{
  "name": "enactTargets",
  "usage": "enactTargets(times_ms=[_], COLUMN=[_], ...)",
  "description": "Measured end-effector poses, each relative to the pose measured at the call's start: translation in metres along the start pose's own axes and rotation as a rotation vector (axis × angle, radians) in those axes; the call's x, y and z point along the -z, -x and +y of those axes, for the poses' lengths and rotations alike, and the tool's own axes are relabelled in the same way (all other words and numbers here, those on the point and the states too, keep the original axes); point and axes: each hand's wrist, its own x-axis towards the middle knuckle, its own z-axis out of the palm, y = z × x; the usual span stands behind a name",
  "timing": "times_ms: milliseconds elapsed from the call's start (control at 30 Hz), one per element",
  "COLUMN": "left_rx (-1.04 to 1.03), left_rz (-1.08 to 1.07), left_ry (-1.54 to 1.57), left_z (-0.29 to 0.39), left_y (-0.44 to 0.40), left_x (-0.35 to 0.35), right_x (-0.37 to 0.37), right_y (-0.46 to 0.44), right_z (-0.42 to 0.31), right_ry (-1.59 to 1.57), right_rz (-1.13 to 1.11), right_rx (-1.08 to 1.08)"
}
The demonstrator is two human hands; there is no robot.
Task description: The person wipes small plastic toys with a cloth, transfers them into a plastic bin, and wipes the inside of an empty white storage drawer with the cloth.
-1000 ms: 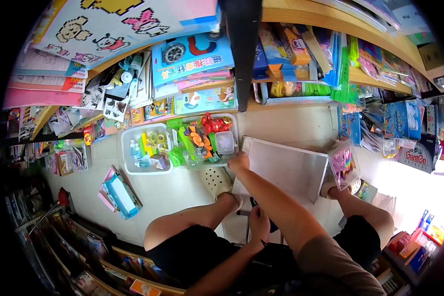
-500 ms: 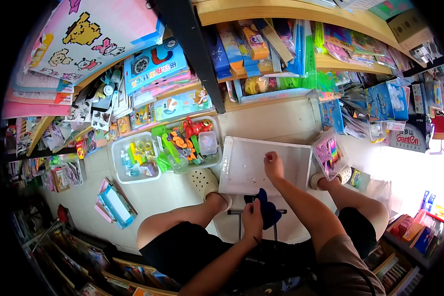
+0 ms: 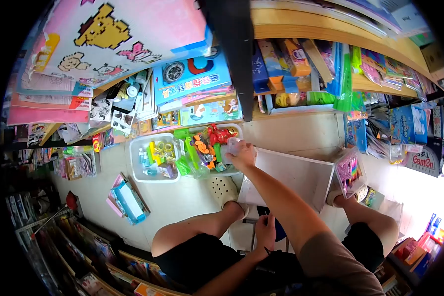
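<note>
My right hand (image 3: pixel 242 157) reaches over to the right end of a white bin (image 3: pixel 236 129) of colourful toys. Its fingers are closed around a small clear plastic box (image 3: pixel 230 146), whose contents I cannot make out. In that bin lie a red toy (image 3: pixel 221 133), orange pieces and green pieces. Low between my knees, my left hand (image 3: pixel 265 233) is closed on a dark blue cloth (image 3: pixel 280 231), mostly hidden by the hand and my right forearm. Under my right forearm stands a white rectangular tray (image 3: pixel 293 172) with some specks inside.
Left of the toy bin sits another white bin (image 3: pixel 155 179) with small bottles and yellow items. A clear box of pink packets (image 3: pixel 350 170) stands by my right foot. Blue and pink trays (image 3: pixel 128 200) lie on the floor. Packed shelves (image 3: pixel 330 19) rise ahead, around a black post (image 3: pixel 237 59).
My right hand has moved left from above the white tray to the clear plastic box in the toy bin. My left hand stays low by the cloth. The view has shifted left.
</note>
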Motion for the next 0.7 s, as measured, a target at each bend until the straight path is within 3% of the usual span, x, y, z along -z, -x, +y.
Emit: enactTargets(times_ms=[100, 200, 233, 333, 367, 500, 700], left_rx=[-0.089, -0.054, -0.068, -0.086, -0.071, -0.102, -0.141], left_rz=[-0.019, -0.017, -0.027, -0.09, -0.129, -0.214, -0.117], left_ry=[-0.026, -0.042, -0.013, 0.076, 0.107, 0.104, 0.006], left_z=[0.002, 0.005, -0.001, -0.012, -0.01, -0.017, -0.018], left_y=[-0.001, 0.001, -0.001, -0.005, -0.003, -0.008, -0.008], left_x=[0.003, 0.005, 0.006, 0.011, 0.013, 0.018, 0.012], right_x=[-0.013, -0.018, -0.015, -0.018, -0.017, -0.025, -0.019], right_y=[-0.006, 0.006, 0.012, 0.031, 0.036, 0.036, 0.025], right_z=[0.008, 0.002, -0.004, -0.031, -0.037, -0.039, -0.028], right_ry=[-0.122, -0.065, -0.003, 0.32, 0.43, 0.364, 0.12], right_rz=[0.087, 0.205, 0.202, 0.036, -0.102, -0.162, -0.142], right_rx=[-0.06, 0.232, 0.497, 0.498, 0.411, 0.35, 0.427])
